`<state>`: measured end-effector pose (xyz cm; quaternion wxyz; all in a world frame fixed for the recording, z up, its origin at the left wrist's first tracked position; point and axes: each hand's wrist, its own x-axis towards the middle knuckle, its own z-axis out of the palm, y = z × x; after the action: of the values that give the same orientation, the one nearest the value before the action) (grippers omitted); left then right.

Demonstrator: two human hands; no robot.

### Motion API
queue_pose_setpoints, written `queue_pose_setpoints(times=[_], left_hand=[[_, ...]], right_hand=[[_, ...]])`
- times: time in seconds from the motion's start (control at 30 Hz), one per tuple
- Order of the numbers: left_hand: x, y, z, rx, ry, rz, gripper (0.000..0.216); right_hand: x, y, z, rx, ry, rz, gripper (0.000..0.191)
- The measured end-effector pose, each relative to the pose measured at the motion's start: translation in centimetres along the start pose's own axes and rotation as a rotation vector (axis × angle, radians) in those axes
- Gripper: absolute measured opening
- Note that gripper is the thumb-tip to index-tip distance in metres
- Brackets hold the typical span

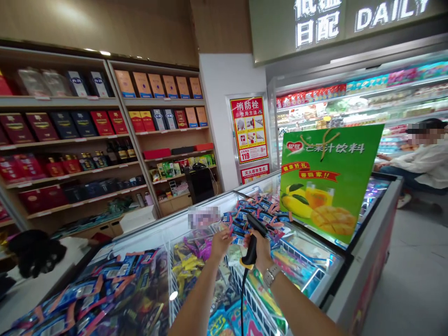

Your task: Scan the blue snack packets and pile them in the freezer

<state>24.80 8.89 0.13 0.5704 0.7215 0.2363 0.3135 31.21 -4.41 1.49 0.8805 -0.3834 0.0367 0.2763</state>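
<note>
Barcode scanner (252, 239): black, yellow-collared, gripped by handle in right hand (262, 252), fingers clenched round it, head aimed away toward blue ice-cream packets (250, 210). Located above middle of chest freezer (364, 254), just over wire divider (261, 310). Black cable (241, 298) hanging from handle base, down beside forearm. Metal wristwatch (270, 275) on right wrist. Left hand (221, 242) just beside scanner, fingers bent, tips at near edge of blue packets; pinching or only touching, cannot tell. Green mango-drink carton (329, 186) standing at freezer's far right edge, near both hands. Boxed goods on wooden shelves (80, 135) along left wall. Red fire-hydrant poster (249, 128) behind freezer. Seated person (425, 161) far right, well apart.
</note>
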Motion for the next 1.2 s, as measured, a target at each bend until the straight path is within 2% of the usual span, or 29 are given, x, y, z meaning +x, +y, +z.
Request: queue_pose_setpoints(times=[0.07, 0.17, 0.27, 0.43, 0.57, 0.7, 0.87, 1.07, 1.2], left_hand=[[1.0, -0.7, 1.2, 0.054, 0.016, 0.054, 0.028], [2.1, -1.2, 2.2, 0.236, 0.15, 0.169, 0.042], [2.6, -1.2, 2.5, 0.404, 0.227, 0.238, 0.043], [2.0, -0.6, 2.2, 0.482, 0.191, 0.223, 0.038], [0.5, 0.5, 0.2, 0.488, 0.159, 0.252, 0.035], [-1.7, 1.8, -4.2, 0.503, 0.221, 0.239, 0.031], [-5.5, 3.2, -12.4, 0.568, 0.353, 0.187, 0.029], [-11.9, 4.4, -23.0, 0.71, 0.534, 0.075, 0.026], [-16.9, 5.6, -28.2, 0.871, 0.647, -0.003, 0.029]], right_hand=[[0.3, -0.1, 0.2, 0.017, 0.062, -0.002, 0.018], [1.0, 0.1, 0.2, -0.007, 0.1, -0.021, 0.019], [1.7, 0.7, 0.0, -0.091, 0.112, -0.065, 0.019], [1.8, 1.0, -0.1, -0.122, 0.079, -0.086, 0.018], [1.0, 0.6, 0.2, -0.039, 0.054, -0.028, 0.012], [-0.4, 1.4, 0.8, -0.032, -0.01, -0.008, 0.01], [-3.5, 4.7, 3.2, -0.05, -0.151, 0.084, 0.012], [-9.9, 10.8, 8.0, -0.158, -0.357, 0.264, 0.01], [-15.2, 14.8, 10.1, -0.221, -0.489, 0.394, 0.01]])
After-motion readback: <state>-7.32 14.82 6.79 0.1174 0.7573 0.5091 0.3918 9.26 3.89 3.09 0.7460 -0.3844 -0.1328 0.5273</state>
